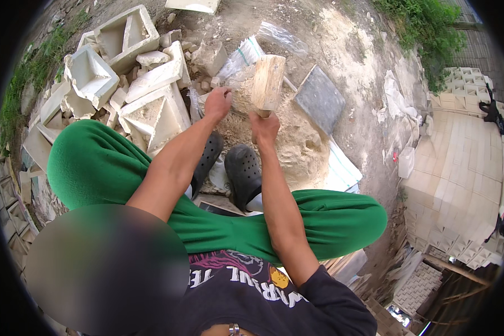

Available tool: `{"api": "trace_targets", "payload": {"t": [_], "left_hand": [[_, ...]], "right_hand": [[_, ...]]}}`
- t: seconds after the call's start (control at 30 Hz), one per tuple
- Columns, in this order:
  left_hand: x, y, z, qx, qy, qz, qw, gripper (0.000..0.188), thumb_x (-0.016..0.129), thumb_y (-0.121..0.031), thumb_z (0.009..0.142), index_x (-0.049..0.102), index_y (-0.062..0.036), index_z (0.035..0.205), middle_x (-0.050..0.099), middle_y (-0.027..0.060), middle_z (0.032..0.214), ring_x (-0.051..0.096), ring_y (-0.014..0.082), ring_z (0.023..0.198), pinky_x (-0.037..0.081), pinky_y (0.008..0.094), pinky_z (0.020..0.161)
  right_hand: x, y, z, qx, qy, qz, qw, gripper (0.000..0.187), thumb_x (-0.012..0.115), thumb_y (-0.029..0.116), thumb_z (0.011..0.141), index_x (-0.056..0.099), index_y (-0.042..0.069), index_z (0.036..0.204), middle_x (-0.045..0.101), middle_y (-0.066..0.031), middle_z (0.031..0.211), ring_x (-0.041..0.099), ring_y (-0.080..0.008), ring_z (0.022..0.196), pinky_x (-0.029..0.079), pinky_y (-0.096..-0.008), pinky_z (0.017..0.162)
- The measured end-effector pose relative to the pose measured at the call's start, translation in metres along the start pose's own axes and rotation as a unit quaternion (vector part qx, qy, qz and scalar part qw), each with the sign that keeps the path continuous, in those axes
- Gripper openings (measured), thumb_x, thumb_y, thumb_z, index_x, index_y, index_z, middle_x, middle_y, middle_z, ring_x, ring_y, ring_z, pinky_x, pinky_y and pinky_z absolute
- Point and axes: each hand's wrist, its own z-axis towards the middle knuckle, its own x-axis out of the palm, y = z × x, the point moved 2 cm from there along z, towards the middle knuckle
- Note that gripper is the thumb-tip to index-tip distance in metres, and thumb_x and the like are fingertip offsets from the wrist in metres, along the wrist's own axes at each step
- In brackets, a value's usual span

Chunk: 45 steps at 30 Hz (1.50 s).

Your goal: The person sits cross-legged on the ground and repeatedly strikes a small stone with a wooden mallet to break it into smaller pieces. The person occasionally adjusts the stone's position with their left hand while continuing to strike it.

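In my right hand (pixel 265 127) is the handle of a wooden mallet (pixel 268 81), with its thick pale head raised in front of me. My left hand (pixel 218 104) is closed beside the broken pieces; whatever its fingers hold, if anything, is hidden. Below and around the mallet spreads a heap of pale crumbs and powder (pixel 303 150), lying on a white woven sack (pixel 343 168). A flat grey square slab (pixel 320 101) rests at the heap's right edge. Broken cream-coloured hollow blocks (pixel 158 120) are piled left of my left hand.
My black clogs (pixel 243 175) stand close to the heap. A clear plastic bag (pixel 283 38) lies beyond it. Large stacks of pale patterned blocks (pixel 453 162) rise at the right. Green plants (pixel 425 33) grow at the far right, and a two-celled block (pixel 126 39) sits far left.
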Motion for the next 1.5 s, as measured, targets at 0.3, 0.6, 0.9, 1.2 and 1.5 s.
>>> {"api": "trace_targets", "payload": {"t": [0.3,0.6,0.9,1.2,1.5], "left_hand": [[-0.004,-0.005,-0.001,-0.062,-0.008,0.025,0.998,0.027,0.058,-0.021,0.093,0.072,-0.0116,0.114,0.069,0.0168,0.109,0.065,0.0363,0.103,0.052,0.0466,0.087],[-0.009,0.006,-0.007,-0.031,-0.007,0.063,0.998,0.026,0.058,-0.023,0.093,0.071,-0.0124,0.114,0.068,0.0148,0.113,0.065,0.0347,0.105,0.052,0.0453,0.089],[-0.008,-0.007,-0.014,-0.005,0.007,0.086,0.996,0.030,0.061,-0.022,0.092,0.066,-0.0145,0.121,0.064,0.0132,0.117,0.065,0.0330,0.104,0.052,0.0435,0.089],[-0.007,-0.013,-0.018,0.028,-0.002,0.077,0.997,0.030,0.062,-0.023,0.093,0.066,-0.0154,0.121,0.064,0.0120,0.118,0.063,0.0330,0.107,0.051,0.0436,0.089],[-0.005,-0.007,-0.013,0.037,0.033,0.093,0.994,0.032,0.057,-0.023,0.094,0.071,-0.0175,0.122,0.064,0.0119,0.113,0.064,0.0328,0.105,0.052,0.0446,0.088]], "right_hand": [[0.024,-0.023,-0.004,0.034,0.166,-0.135,0.976,0.046,0.072,0.036,0.074,0.072,-0.003,0.099,0.071,-0.0287,0.100,0.069,-0.0442,0.098,0.054,-0.0503,0.086],[0.009,0.006,-0.009,-0.034,-0.007,-0.017,0.999,0.043,0.071,0.037,0.073,0.069,-0.003,0.090,0.071,-0.0273,0.091,0.067,-0.0476,0.091,0.054,-0.0513,0.084],[0.011,-0.042,-0.003,0.066,0.121,-0.159,0.978,0.039,0.072,0.033,0.072,0.074,0.001,0.094,0.073,-0.0234,0.092,0.071,-0.0408,0.092,0.054,-0.0474,0.081],[-0.010,0.003,0.005,-0.074,0.013,0.080,0.994,0.039,0.072,0.030,0.072,0.071,-0.003,0.094,0.072,-0.0245,0.088,0.071,-0.0402,0.088,0.055,-0.0453,0.080],[0.006,-0.045,0.003,0.073,0.141,-0.103,0.982,0.048,0.076,0.038,0.067,0.072,-0.006,0.087,0.071,-0.0247,0.077,0.073,-0.0368,0.079,0.056,-0.0432,0.076]]}}
